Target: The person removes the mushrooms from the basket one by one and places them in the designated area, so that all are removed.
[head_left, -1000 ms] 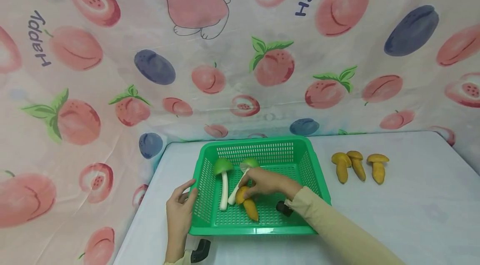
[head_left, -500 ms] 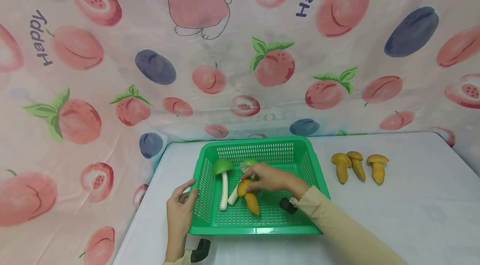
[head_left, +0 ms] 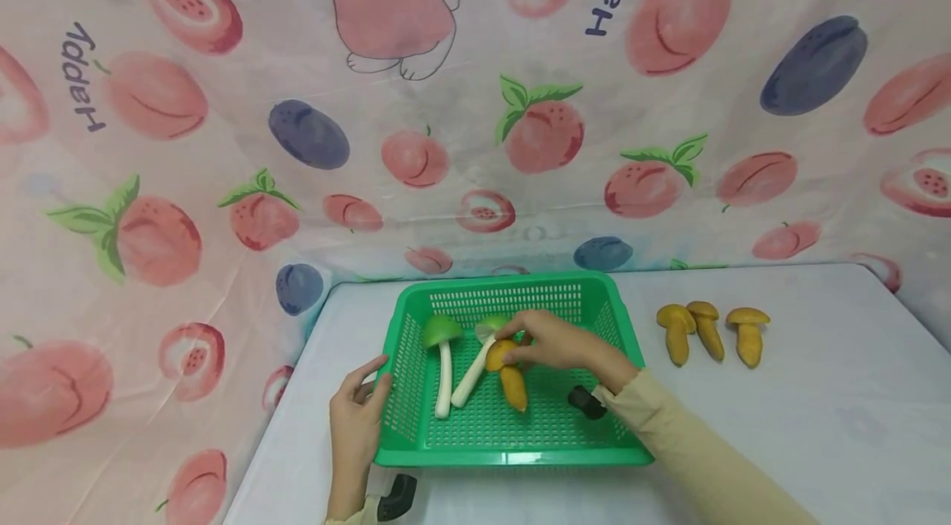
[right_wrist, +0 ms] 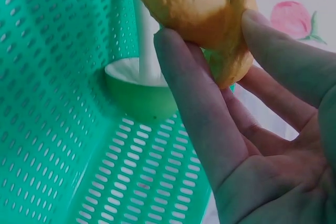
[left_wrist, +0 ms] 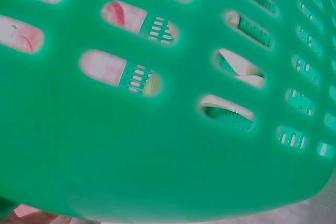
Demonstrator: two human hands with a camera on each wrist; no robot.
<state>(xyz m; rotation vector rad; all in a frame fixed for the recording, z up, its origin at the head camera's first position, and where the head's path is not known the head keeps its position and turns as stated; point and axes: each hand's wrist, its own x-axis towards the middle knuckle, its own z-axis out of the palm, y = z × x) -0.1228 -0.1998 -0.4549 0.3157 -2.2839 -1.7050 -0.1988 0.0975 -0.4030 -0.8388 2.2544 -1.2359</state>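
The left hand (head_left: 358, 401) is at the left side of the green basket (head_left: 513, 457), its forefinger and thumb reaching to the rim, most likely to keep the basket from sliding while the other hand works. Whether those fingers pinch the rim or merely touch it, I cannot tell; the left wrist view is nearly filled by the slotted wall.

Inside, along the left wall, lies the left green mushroom (head_left: 445, 364), cap to the far side, stalk toward the person. Just right of it, the slanted green mushroom (head_left: 471, 376) also has its cap away, the foot of its stalk swung left. Laying both lengthwise probably keeps them compact.

Next comes the held mushroom (head_left: 513, 385), a yellow one within the basket, right of the slanted stalk. The right hand (head_left: 557, 343) pinches it by the cap between thumb and fingers, leaving the stem to point down toward the near rim. The cap likely gives the surer hold. Whether the stem touches the basket floor is unclear.

Farther right, a yellow trio (head_left: 711, 337) lies on the white table (head_left: 832, 376), caps away from the person: two touching or nearly so, the third just apart, perhaps grouped to be within reach.
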